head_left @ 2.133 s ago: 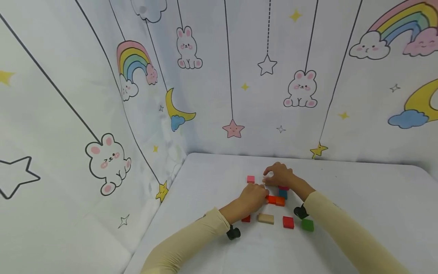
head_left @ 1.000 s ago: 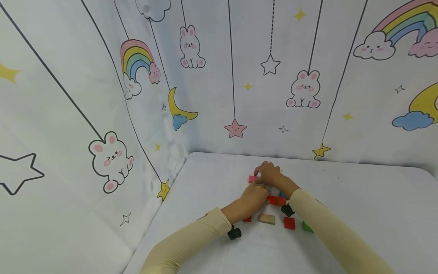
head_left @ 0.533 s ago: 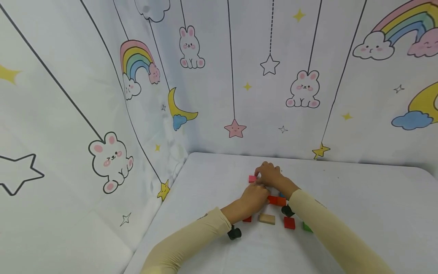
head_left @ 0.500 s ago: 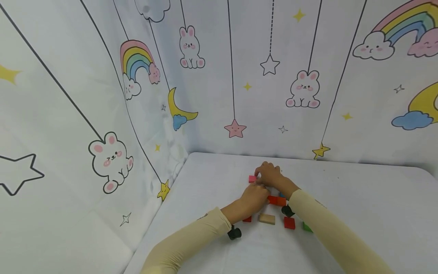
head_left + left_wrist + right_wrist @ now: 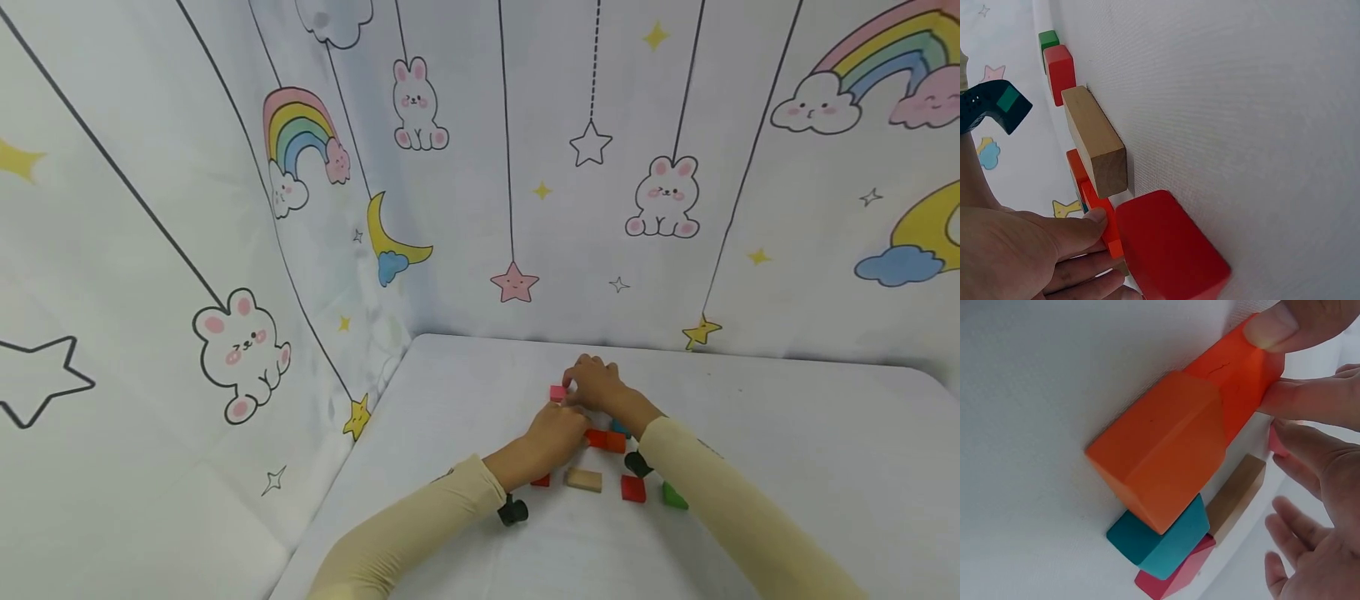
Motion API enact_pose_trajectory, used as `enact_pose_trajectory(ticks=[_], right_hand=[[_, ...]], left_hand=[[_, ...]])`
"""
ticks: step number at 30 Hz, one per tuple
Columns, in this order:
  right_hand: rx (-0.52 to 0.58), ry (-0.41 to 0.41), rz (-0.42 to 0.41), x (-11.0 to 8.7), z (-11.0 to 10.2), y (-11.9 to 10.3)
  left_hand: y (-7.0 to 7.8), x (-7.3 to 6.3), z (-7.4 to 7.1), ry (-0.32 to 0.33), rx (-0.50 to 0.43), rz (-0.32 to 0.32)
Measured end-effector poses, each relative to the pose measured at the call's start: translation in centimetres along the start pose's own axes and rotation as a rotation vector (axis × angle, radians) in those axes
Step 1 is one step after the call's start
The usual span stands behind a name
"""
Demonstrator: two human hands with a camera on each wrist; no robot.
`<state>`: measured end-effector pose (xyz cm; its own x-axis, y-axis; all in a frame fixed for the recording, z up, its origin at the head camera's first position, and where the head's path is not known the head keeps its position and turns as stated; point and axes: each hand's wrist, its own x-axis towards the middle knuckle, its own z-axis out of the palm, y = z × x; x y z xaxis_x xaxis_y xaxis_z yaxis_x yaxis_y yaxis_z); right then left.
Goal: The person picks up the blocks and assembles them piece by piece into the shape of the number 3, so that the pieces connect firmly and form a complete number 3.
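My left hand (image 5: 549, 435) pinches an orange-red block (image 5: 1235, 378) between thumb and finger. The block lies on the table, against an orange block (image 5: 1160, 447). Just beyond, my right hand (image 5: 596, 387) has thumb and index finger at a small pink block (image 5: 558, 392), apparently pinching it; its other fingers are spread loosely. A teal block (image 5: 1169, 540) and a crimson block (image 5: 1179, 575) sit by the orange one. Behind them a wooden block (image 5: 1238, 497) lies on its side. In the head view, my right hand and forearm hide part of this group.
On the near side lie a red block (image 5: 1169, 247), a plain wooden block (image 5: 584, 479), another red block (image 5: 632, 488) and a green block (image 5: 674, 496). A white cloth with drawn rabbits and stars hangs behind the white table (image 5: 787, 433).
My right hand has come left from beside the crimson block to the pink block. Lately the pink block has shifted slightly right with it. The left hand stays in place.
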<state>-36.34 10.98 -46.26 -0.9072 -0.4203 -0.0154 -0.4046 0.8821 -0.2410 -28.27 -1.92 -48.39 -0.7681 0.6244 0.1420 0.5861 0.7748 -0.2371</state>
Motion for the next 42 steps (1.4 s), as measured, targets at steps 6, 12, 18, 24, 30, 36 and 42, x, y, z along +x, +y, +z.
enact_pose_trajectory(ticks=[6, 12, 18, 24, 30, 36, 42], right_hand=[[0.006, 0.015, -0.009, -0.3, -0.2, 0.1], [0.019, 0.007, -0.017, -0.5, -0.1, 0.6], [0.007, 0.007, -0.031, -0.5, 0.1, 1.4], [-0.008, 0.008, -0.026, -0.4, 0.4, 2.1], [0.003, 0.013, -0.018, -0.5, 0.5, 2.3], [0.013, 0.025, -0.016, -0.5, 0.8, 2.7], [0.004, 0.014, -0.022, -0.8, 0.5, 2.5]], left_hand=[[0.0, -0.1, -0.1, 0.017, -0.016, 0.001], [-0.1, -0.1, -0.1, 0.023, -0.018, 0.002], [0.0, 0.0, -0.1, 0.022, -0.006, -0.003], [0.0, 0.0, -0.2, 0.009, 0.012, -0.006], [0.1, 0.0, -0.2, -0.007, 0.01, -0.013], [0.1, 0.1, -0.2, -0.007, 0.004, -0.01], [0.1, 0.1, -0.2, -0.012, -0.003, -0.011]])
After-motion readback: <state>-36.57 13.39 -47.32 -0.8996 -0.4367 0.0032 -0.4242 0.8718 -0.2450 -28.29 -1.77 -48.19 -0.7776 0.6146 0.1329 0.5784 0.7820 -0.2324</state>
